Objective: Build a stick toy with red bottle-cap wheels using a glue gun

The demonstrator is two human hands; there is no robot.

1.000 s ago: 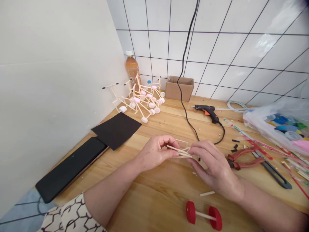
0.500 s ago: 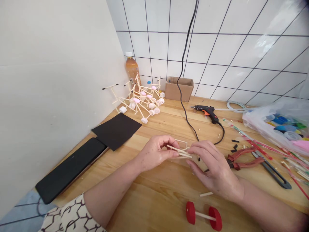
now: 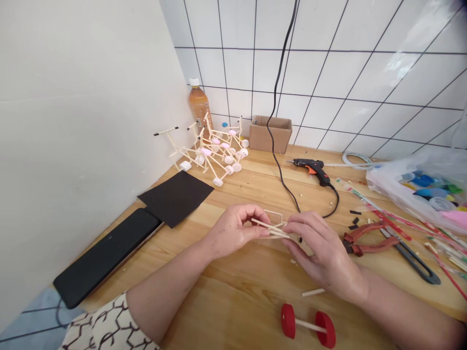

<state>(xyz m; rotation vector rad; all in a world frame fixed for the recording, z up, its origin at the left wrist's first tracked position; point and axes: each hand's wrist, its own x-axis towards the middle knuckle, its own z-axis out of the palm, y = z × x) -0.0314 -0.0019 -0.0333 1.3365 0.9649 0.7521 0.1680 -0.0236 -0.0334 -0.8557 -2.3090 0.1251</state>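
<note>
Over the middle of the wooden table, my left hand (image 3: pixel 241 228) is closed round a small frame of thin wooden sticks (image 3: pixel 270 226). From the other side my right hand (image 3: pixel 324 253) pinches the right end of the same sticks between thumb and fingers. Part of the frame is hidden behind the fingers. Below my right hand lie a loose wooden stick (image 3: pixel 313 292) and a pair of red bottle caps (image 3: pixel 288 321) joined by a stick.
Stick models (image 3: pixel 219 150) with white cap wheels stand at the back left, by a drink bottle (image 3: pixel 200 104) and a cardboard box (image 3: pixel 270 134). A glue gun (image 3: pixel 314 167), pliers (image 3: pixel 365 238) and a bag of caps (image 3: pixel 416 184) lie to the right. Black paper (image 3: pixel 177 197) and a phone (image 3: pixel 109 253) lie left.
Almost nothing differs. Both hands keep hold of the stick frame in nearly the same place; the right fingers have shifted very slightly.
</note>
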